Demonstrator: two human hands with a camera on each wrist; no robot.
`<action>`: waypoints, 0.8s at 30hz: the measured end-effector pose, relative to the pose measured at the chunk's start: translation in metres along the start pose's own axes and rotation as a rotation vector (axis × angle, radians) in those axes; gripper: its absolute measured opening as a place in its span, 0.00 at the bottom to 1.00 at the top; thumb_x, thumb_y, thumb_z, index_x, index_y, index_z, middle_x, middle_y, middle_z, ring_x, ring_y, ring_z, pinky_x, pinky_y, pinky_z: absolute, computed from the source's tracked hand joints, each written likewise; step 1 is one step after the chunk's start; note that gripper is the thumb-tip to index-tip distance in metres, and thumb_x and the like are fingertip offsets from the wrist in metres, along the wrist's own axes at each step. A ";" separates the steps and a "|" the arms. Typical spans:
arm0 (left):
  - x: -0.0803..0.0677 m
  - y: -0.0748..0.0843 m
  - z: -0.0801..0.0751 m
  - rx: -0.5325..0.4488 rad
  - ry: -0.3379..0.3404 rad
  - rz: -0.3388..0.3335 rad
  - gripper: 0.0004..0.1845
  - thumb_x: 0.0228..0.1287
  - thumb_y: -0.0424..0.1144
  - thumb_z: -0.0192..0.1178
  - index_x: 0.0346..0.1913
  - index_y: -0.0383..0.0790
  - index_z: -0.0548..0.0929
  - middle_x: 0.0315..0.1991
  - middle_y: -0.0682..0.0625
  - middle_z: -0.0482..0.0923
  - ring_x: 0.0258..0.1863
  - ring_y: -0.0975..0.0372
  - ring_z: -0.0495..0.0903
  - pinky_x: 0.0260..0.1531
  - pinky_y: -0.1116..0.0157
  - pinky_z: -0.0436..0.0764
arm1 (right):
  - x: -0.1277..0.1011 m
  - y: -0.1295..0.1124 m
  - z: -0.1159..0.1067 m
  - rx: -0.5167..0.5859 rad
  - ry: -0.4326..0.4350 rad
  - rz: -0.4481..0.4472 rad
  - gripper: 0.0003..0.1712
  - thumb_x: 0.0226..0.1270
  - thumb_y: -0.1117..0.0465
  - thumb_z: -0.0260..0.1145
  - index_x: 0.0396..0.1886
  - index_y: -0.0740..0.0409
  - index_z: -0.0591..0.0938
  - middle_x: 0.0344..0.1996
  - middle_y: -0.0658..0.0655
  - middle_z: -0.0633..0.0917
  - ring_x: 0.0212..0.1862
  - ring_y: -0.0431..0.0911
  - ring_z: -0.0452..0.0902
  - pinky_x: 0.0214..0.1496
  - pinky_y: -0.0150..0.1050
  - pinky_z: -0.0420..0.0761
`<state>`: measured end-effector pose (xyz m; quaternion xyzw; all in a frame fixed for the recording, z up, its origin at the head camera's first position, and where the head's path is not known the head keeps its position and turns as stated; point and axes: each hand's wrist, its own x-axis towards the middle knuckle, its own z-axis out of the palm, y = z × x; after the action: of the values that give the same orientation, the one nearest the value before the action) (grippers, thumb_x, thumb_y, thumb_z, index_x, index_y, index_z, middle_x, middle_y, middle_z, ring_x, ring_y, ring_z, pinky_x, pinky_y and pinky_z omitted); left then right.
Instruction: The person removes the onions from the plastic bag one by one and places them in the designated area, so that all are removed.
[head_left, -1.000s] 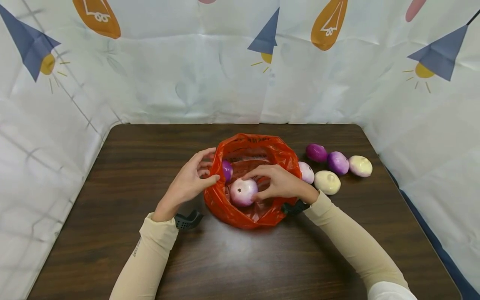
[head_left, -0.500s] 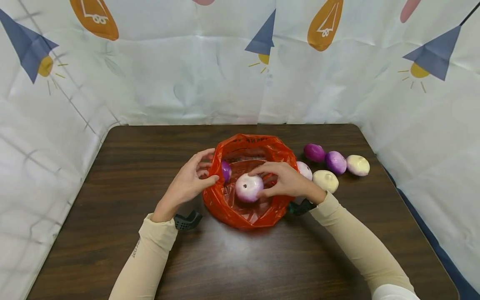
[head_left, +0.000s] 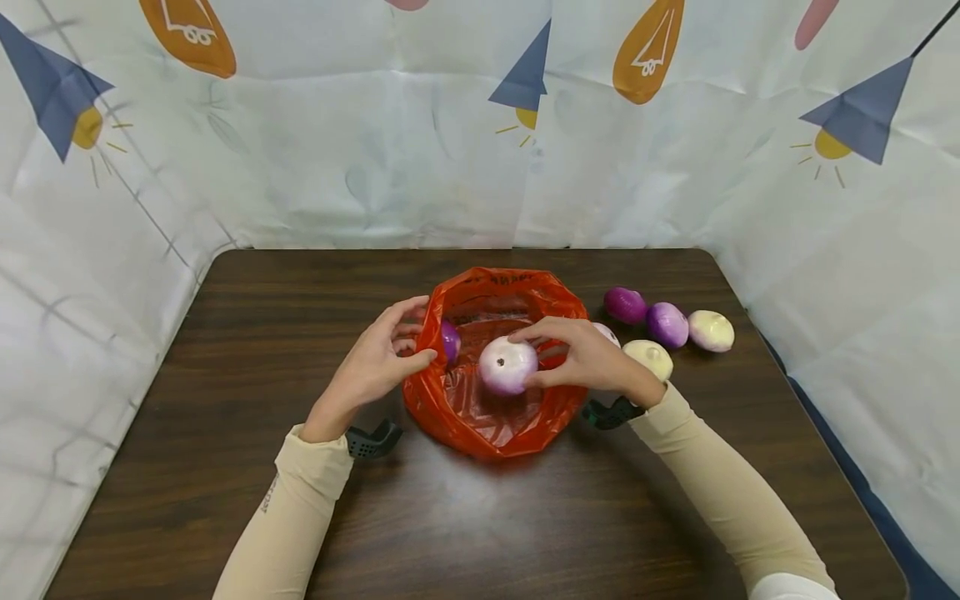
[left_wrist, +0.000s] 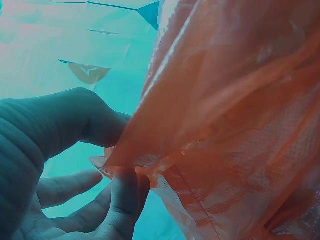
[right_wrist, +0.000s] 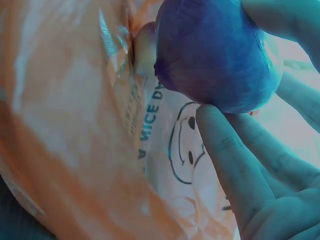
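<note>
right grip (head_left: pixel 581 360) has lifted the pale onion (head_left: pixel 507 365) higher over the orange bag (head_left: pixel 487 417); left grip (head_left: pixel 375 362) still pinches its rim.

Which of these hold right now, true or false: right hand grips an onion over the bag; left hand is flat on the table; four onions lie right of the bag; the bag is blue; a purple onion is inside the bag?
1. The right hand grips a white-and-purple onion over the bag. True.
2. The left hand lies flat on the table. False: it pinches the bag's left rim.
3. Four onions lie right of the bag. False: five, one partly hidden behind the right hand.
4. The bag is blue. False: orange-red.
5. A purple onion sits inside the bag. True.
</note>
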<state>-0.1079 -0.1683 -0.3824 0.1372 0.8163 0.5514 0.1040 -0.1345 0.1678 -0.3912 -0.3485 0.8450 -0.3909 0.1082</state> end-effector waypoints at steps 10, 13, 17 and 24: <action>0.001 0.000 0.001 0.011 0.003 -0.003 0.41 0.67 0.34 0.68 0.79 0.45 0.61 0.69 0.39 0.69 0.61 0.47 0.79 0.60 0.49 0.85 | -0.011 0.001 -0.010 0.018 0.051 0.014 0.32 0.58 0.54 0.81 0.64 0.46 0.83 0.61 0.51 0.85 0.56 0.45 0.85 0.57 0.39 0.88; 0.002 0.000 0.001 0.013 0.004 -0.005 0.41 0.67 0.34 0.68 0.79 0.45 0.61 0.70 0.40 0.68 0.64 0.46 0.78 0.61 0.46 0.84 | -0.015 0.002 -0.015 0.026 0.066 0.015 0.33 0.57 0.55 0.82 0.64 0.46 0.83 0.61 0.51 0.85 0.58 0.45 0.85 0.57 0.40 0.88; 0.002 0.000 0.000 0.013 0.002 -0.006 0.41 0.67 0.34 0.68 0.80 0.45 0.60 0.70 0.40 0.68 0.64 0.46 0.78 0.61 0.45 0.83 | -0.020 0.002 -0.020 0.024 0.088 0.018 0.33 0.57 0.57 0.82 0.64 0.47 0.83 0.62 0.52 0.85 0.59 0.47 0.84 0.58 0.41 0.88; 0.001 -0.001 0.001 0.020 0.008 -0.011 0.41 0.67 0.35 0.68 0.80 0.46 0.61 0.70 0.40 0.68 0.65 0.46 0.77 0.62 0.45 0.83 | -0.028 0.002 -0.025 0.041 0.121 0.034 0.33 0.56 0.59 0.82 0.64 0.49 0.83 0.61 0.53 0.85 0.59 0.48 0.85 0.57 0.42 0.88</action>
<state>-0.1090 -0.1674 -0.3832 0.1314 0.8229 0.5433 0.1025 -0.1265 0.2025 -0.3787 -0.3077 0.8476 -0.4264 0.0706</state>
